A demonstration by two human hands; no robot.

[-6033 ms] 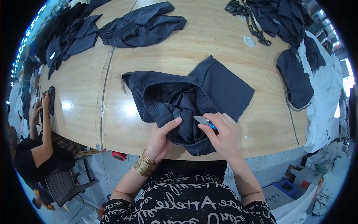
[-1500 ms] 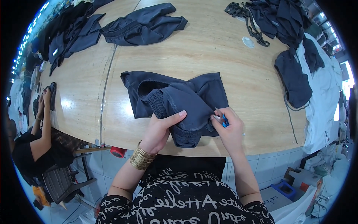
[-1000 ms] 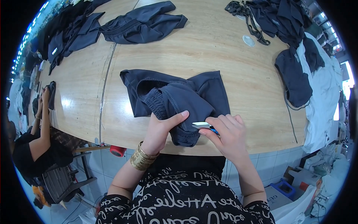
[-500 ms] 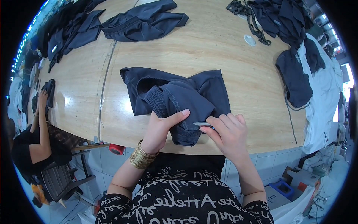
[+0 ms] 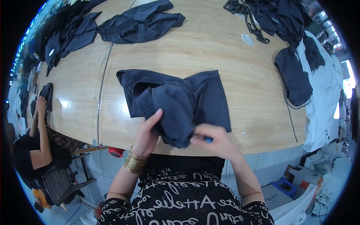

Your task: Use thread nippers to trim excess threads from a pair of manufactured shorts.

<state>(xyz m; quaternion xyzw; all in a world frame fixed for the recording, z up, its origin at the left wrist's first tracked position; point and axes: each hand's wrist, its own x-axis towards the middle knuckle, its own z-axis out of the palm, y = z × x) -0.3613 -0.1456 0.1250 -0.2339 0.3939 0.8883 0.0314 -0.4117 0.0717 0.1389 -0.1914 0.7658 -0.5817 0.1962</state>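
A pair of dark navy shorts [image 5: 210, 98] lies in front of me at the table's near edge, both legs spread away from me. Its gathered elastic waistband [image 5: 144, 105] is bunched up and folded over toward me. My left hand [image 5: 148, 131] grips the bunched cloth from the left, thumb on top. Blurred by motion, my right hand [image 5: 217, 139] is closed at the lower right of the bunch, its fingertips touching or very near the cloth. From its grip shows a bit of blue on the thread snips [image 5: 208, 140]; the blades are hidden now.
More dark garments [image 5: 138, 22] lie at the far left and a dark heap [image 5: 279, 18] at the far right. A dark piece with a cord [image 5: 294, 77] rests beside white cloth [image 5: 322, 97]. A white disc [image 5: 247, 39] lies nearby. Another person [image 5: 41, 146] works at the left.
My left hand has shifted left with the cloth, and the bunched part has turned over to another side. My right hand has moved slightly left and down; the snips' blades no longer show.
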